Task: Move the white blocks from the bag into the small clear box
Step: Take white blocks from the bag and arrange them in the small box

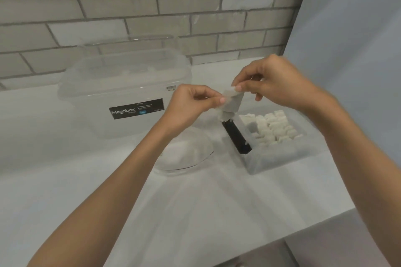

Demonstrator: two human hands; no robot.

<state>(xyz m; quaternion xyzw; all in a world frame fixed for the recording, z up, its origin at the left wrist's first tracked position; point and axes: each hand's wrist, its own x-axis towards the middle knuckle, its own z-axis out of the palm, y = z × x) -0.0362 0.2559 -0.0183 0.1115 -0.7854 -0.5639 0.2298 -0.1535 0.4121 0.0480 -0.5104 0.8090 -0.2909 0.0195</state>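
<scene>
The large clear box point(121, 84) bears a black label point(136, 109) reading "Megabox" and "12L".

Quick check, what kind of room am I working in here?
Probably a kitchen or utility counter: white worktop, grey tiled wall, a lidded storage tub and a glass bowl.

Sm. clear box point(280, 158) top open; lg bin point(121, 84) & bowl point(191, 151) close on L.

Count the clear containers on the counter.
3. A large lidded Megabox tub at back left, a shallow round bowl in the middle, and the small box holding white blocks at right. None appears hidden.
</scene>
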